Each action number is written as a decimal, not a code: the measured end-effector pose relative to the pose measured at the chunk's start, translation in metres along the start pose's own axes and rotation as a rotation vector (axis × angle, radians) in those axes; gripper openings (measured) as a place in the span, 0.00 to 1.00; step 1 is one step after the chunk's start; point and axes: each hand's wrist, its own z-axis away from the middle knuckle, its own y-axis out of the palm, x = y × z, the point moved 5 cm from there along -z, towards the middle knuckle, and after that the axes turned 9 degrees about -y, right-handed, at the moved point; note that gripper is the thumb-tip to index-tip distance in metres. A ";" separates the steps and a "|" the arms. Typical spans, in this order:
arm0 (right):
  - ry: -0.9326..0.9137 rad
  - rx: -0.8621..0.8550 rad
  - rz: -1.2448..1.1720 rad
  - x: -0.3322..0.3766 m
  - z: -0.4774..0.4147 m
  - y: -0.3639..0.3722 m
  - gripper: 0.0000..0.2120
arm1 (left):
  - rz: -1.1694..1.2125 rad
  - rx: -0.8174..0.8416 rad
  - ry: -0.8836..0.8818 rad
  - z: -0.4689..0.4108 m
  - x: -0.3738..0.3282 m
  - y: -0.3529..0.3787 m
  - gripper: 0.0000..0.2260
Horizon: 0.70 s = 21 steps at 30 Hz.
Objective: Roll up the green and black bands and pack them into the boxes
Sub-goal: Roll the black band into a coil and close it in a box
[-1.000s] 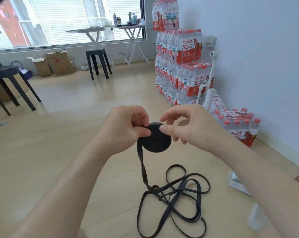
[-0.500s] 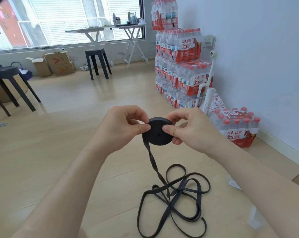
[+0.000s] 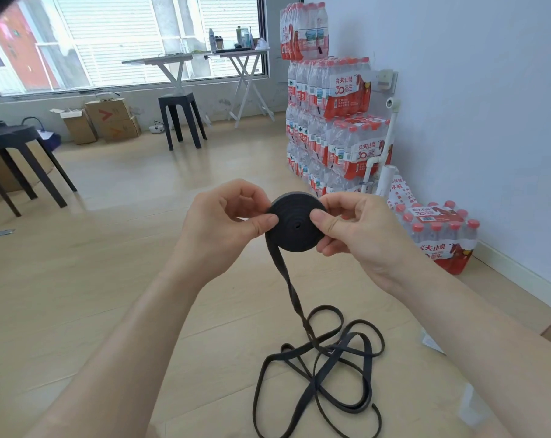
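Presently, nearest the camera and below the roll [image 3: 294, 230], the unrolled part of the black band [image 3: 318, 368] lies on the wooden floor [image 3: 109, 295] in tangled, overlapping loops. One strand [image 3: 291, 289] rises from those loops to the roll's lower left edge. Its long axis runs near upright, leaning slightly left toward the top, and it is twisted along its length.

The roll is a flat wound disc held in the air between both hands. Its flat face is turned toward the camera, so its winding axis points at the viewer.

The left hand [image 3: 217, 229], left of the roll, has its fingers curled and its thumb [image 3: 261, 223] pressed on the near face at the rim. It pinches the roll. The right hand [image 3: 359, 229], right of the roll, has its thumb [image 3: 323, 221] on the near face and its fingers curled behind the rim. It likewise pinches the roll.

Right of the roll and farther off, a pack of water bottles [image 3: 441, 235] stands by the wall. Beyond the roll are stacked bottle packs [image 3: 337, 121]. Farther left are a black stool [image 3: 180, 118], cardboard boxes [image 3: 109, 120] and folding tables [image 3: 185, 61].
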 end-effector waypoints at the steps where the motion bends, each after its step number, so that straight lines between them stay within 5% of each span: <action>1: 0.004 0.006 -0.007 0.000 0.000 0.000 0.03 | 0.006 -0.024 0.000 0.000 0.000 0.000 0.09; 10: 0.024 -0.053 -0.124 -0.003 -0.001 -0.003 0.07 | 0.084 0.082 -0.040 0.003 -0.003 0.007 0.13; 14: 0.061 -0.009 -0.199 -0.004 0.002 0.002 0.07 | 0.041 -0.017 0.001 0.003 -0.005 0.004 0.16; 21: -0.050 0.204 0.252 0.012 0.003 0.002 0.05 | -0.218 0.003 0.101 0.006 -0.012 0.004 0.20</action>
